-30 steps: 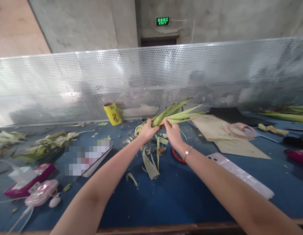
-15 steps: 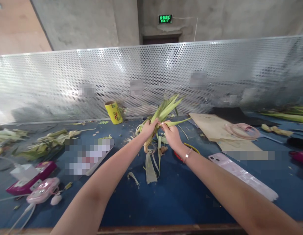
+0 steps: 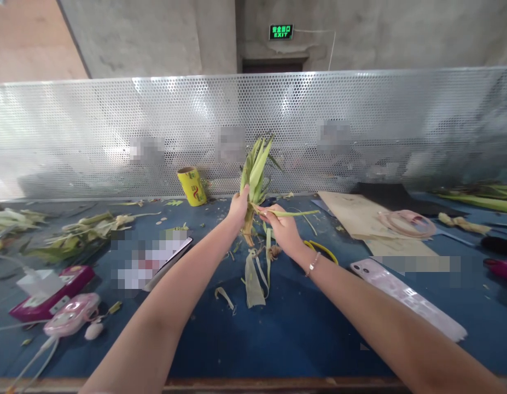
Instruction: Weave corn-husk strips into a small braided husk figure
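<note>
An upright bundle of green corn husks (image 3: 259, 167) with a pale, tied-looking lower end stands over the middle of the table. My left hand (image 3: 238, 208) is wrapped round its lower part from the left. Close by on the right, my right hand (image 3: 283, 225) pinches a narrow green husk strip (image 3: 304, 213) against the bundle's waist. The strip's free end sticks out to the right past the fingers. Pale husk scraps (image 3: 254, 284) lie below the hands. A yellow curved loop (image 3: 324, 249) shows partly behind my right wrist.
A yellow roll (image 3: 192, 187) stands by the perforated metal screen (image 3: 171, 120). Left are loose husks (image 3: 81, 236), a phone (image 3: 171, 260), a magenta power strip (image 3: 25, 311) and a pink case (image 3: 73, 316). Right are cardboard (image 3: 345, 213) and another phone (image 3: 413, 298).
The husk bundle has turned from leaning right to nearly upright, and my left hand has shifted slightly left with it. My right hand has moved slightly lower, still with a strip.
</note>
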{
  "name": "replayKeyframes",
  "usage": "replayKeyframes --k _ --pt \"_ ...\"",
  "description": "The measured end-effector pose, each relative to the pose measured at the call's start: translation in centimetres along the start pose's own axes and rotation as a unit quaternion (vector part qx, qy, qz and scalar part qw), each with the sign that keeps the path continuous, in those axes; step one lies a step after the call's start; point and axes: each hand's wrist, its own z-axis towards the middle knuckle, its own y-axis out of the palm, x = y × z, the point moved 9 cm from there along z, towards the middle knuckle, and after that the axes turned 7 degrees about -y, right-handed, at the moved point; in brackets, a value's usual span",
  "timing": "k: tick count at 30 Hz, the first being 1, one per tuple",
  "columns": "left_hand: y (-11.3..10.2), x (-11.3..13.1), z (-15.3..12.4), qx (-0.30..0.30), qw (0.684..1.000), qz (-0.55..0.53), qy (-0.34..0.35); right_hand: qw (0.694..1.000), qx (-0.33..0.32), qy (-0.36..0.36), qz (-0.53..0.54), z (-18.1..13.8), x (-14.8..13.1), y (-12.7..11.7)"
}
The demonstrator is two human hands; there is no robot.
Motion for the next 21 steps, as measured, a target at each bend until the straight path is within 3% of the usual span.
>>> replayKeyframes --k 9,16,21 --pt "-0.7 1.5 -0.3 0.024 0.998 -0.059 0.009 0.992 -0.036 -0.081 -0.092 -0.4 -3.0 0.6" --pt "-0.9 0.7 -0.3 0.043 0.99 -0.104 -0.085 0.98 -0.062 -0.117 -0.147 -0.5 -4.1 1.1" --pt "-1.1 0.7 -0.4 0.053 0.99 -0.095 -0.089 0.974 -0.081 -0.105 -0.183 -0.6 -3.9 1.4"
